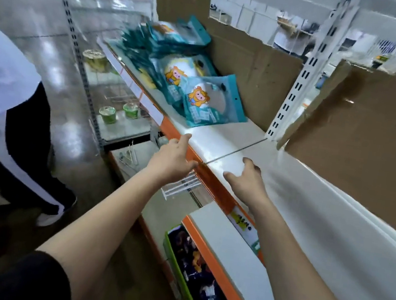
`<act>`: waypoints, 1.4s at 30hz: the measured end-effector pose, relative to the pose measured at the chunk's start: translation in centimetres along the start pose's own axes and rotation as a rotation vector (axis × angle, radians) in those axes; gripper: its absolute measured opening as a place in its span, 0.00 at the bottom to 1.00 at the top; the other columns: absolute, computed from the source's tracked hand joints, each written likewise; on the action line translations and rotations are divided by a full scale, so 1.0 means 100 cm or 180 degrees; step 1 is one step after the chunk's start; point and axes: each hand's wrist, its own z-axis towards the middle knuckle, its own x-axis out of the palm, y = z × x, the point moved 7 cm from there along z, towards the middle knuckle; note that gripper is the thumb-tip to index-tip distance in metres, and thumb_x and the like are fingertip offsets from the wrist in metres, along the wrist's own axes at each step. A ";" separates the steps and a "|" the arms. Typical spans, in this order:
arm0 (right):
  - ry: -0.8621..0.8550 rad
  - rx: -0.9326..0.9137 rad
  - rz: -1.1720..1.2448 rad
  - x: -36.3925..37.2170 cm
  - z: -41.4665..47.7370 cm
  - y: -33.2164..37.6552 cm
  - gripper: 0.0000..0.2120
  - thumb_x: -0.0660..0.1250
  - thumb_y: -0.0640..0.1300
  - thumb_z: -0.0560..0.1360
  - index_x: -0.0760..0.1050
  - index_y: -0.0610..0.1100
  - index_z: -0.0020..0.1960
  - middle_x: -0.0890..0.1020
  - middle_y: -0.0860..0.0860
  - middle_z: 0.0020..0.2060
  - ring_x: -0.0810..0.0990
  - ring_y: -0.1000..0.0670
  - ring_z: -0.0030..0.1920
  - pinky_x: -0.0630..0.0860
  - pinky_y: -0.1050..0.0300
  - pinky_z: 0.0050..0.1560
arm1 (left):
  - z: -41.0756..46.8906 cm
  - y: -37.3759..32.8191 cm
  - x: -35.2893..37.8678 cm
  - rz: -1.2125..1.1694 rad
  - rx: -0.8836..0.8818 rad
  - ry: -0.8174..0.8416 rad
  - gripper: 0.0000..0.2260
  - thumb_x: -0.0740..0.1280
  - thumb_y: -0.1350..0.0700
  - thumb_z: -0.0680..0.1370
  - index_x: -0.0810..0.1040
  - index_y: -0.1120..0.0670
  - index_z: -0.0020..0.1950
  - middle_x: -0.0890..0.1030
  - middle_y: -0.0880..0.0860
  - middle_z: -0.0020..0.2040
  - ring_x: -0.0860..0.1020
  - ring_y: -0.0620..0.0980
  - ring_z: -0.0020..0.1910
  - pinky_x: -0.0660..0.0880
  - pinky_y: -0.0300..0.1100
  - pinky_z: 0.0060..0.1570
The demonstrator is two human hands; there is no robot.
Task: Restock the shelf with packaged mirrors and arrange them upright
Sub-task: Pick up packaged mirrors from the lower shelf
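Several teal packaged mirrors with a cartoon figure stand and lean on the white shelf (221, 137). The nearest packaged mirror (212, 100) leans back against the others. Behind it, a stack of mirror packs (171, 35) lies tilted toward the cardboard backing. My left hand (174, 158) hovers at the shelf's orange front edge, fingers relaxed, holding nothing. My right hand (247, 179) sits over the shelf surface just right of it, fingers loosely spread, also empty. Both hands are well short of the packs.
Torn cardboard backing (253, 64) lines the shelf's rear. A white slotted upright (298, 87) divides the bays. A green box of dark packs (200, 276) sits on the lower shelf. A person in dark striped trousers (15, 151) stands at left. Green cups (118, 114) sit on a low shelf.
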 end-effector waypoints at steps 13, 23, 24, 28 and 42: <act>0.0240 -0.0147 0.0092 0.079 0.122 0.066 0.31 0.63 0.50 0.76 0.56 0.43 0.75 0.64 0.43 0.72 0.65 0.41 0.70 0.65 0.49 0.66 | 0.079 0.088 -0.031 0.0177 -0.0432 -0.0109 0.32 0.65 0.49 0.77 0.52 0.53 0.76 0.64 0.59 0.71 0.66 0.59 0.68 0.66 0.53 0.66; 0.0407 -0.0006 0.0496 0.093 0.208 0.108 0.27 0.63 0.47 0.73 0.61 0.45 0.70 0.69 0.42 0.64 0.70 0.40 0.63 0.70 0.42 0.63 | 0.170 0.107 -0.067 0.0394 -0.0508 -0.0245 0.32 0.64 0.49 0.77 0.52 0.52 0.76 0.64 0.58 0.71 0.67 0.57 0.68 0.67 0.53 0.65; 0.0443 0.0033 0.0478 0.094 0.214 0.109 0.28 0.63 0.47 0.73 0.60 0.45 0.71 0.68 0.42 0.64 0.69 0.40 0.63 0.69 0.42 0.64 | 0.178 0.106 -0.071 0.0396 -0.0502 -0.0269 0.32 0.64 0.49 0.78 0.52 0.52 0.76 0.65 0.58 0.71 0.67 0.58 0.68 0.67 0.52 0.65; 0.0399 0.0165 0.0397 0.090 0.239 0.108 0.29 0.63 0.46 0.74 0.59 0.43 0.72 0.69 0.40 0.64 0.71 0.39 0.63 0.69 0.42 0.65 | 0.209 0.101 -0.078 0.0387 -0.0365 -0.0282 0.31 0.64 0.49 0.77 0.53 0.52 0.76 0.66 0.58 0.69 0.66 0.58 0.67 0.66 0.52 0.63; -0.1064 0.1610 0.2526 0.082 0.299 0.073 0.32 0.70 0.48 0.58 0.68 0.40 0.60 0.76 0.40 0.57 0.78 0.39 0.54 0.77 0.48 0.50 | 0.332 0.098 -0.111 0.0314 0.0382 0.0056 0.24 0.63 0.51 0.78 0.62 0.53 0.72 0.64 0.62 0.68 0.73 0.63 0.59 0.73 0.52 0.57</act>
